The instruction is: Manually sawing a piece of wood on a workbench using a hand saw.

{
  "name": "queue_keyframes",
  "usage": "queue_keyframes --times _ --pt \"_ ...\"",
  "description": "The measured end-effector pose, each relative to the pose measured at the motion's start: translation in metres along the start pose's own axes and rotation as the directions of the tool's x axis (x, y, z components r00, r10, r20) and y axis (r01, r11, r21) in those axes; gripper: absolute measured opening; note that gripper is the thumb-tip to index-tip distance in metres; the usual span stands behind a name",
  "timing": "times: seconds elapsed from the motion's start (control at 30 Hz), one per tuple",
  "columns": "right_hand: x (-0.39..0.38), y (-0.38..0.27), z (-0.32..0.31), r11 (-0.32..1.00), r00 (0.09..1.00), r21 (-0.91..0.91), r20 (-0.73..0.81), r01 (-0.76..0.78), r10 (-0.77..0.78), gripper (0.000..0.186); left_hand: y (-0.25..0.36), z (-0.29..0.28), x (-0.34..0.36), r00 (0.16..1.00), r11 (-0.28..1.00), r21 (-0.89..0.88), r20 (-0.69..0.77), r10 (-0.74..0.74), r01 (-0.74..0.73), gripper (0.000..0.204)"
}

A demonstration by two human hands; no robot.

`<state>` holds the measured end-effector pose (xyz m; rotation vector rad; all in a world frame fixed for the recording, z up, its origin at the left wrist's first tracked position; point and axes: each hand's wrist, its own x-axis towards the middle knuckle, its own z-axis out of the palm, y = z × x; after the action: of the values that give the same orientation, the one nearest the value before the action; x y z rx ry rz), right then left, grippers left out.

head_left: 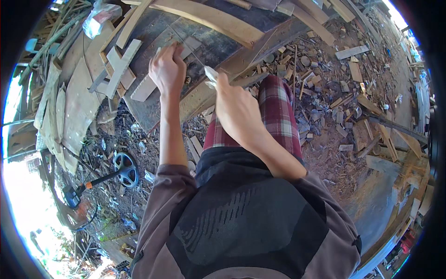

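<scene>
My left hand lies with curled fingers on a narrow wooden board, pressing it against a dark, worn bench top. The board runs slantwise under the hand, and both its ends show. In my right hand, closed near the bench's front edge, is the pale, wrapped-looking handle of a thin, long tool. Its slender blade or rod reaches up and left across the board, just right of my left fingers. What kind of tool it is I cannot make out.
Crossed wood offcuts lie left of the board. A long curved plank spans the bench's far side. Wood scraps litter the ground at right. On the left are a black wheel on a shaft and leaning sheets.
</scene>
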<state>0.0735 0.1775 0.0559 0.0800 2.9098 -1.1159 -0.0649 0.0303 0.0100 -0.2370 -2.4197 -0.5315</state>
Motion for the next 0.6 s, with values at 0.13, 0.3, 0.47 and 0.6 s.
queue_keyframes --times 0.13,0.3,0.47,0.6 --pt "-0.001 -0.003 -0.017 0.999 0.999 -0.028 0.027 -0.018 0.018 0.014 0.005 0.000 -0.005 0.994 0.993 0.051 -0.024 0.105 -0.104 0.020" --pt "0.040 -0.008 0.005 0.995 0.993 -0.070 -0.090 0.066 -0.072 0.013 0.004 0.005 -0.009 0.992 0.992 0.058 -0.039 0.116 -0.114 0.020" --pt "0.033 -0.001 0.007 0.990 0.987 -0.100 -0.115 0.100 -0.112 0.012 0.002 0.006 -0.006 0.992 0.993 0.037 -0.055 0.114 -0.112 0.020" --pt "-0.010 0.007 -0.003 0.994 0.997 -0.100 -0.050 0.055 -0.060 0.012 -0.004 -0.002 0.004 0.997 0.994 0.090 0.019 -0.070 0.068 0.019"
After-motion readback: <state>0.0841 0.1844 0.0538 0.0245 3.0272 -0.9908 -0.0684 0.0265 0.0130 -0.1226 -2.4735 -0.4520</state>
